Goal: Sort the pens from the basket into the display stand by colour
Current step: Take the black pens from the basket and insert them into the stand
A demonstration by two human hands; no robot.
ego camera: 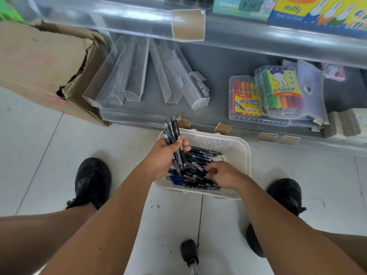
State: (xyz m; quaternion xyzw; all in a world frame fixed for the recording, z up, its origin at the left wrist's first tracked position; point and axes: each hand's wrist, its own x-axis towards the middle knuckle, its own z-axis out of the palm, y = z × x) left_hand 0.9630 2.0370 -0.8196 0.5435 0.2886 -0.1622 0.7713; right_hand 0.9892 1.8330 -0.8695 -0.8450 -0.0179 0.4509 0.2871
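A person crouches over a white tiled floor (39,139), bare forearms reaching forward, a black shoe on each side. Between the feet, nearest the viewer, stands a small black wheel (189,250) on a metal stem.

Just beyond, a white plastic basket (241,147) sits on the floor, holding a loose heap of black and blue pens (195,161). The right hand (223,174) dips into the heap, its fingers curled down among the pens; whether they grip one cannot be told. The left hand (165,155) is raised above the basket's left edge, its fingers and thumb closed round a bundle of black pens (172,133), which points up and away from the person.

Behind the basket runs the low shelf (218,62) of a grey display unit. On its left part lie several clear plastic display channels (137,72), fanned out; the rightmost holds a pen or two. To the right on the same shelf lie clear cases of coloured markers (278,92). A torn cardboard box (45,62) stands on the floor at far left. On the upper shelf sit boxed crayons (317,10).
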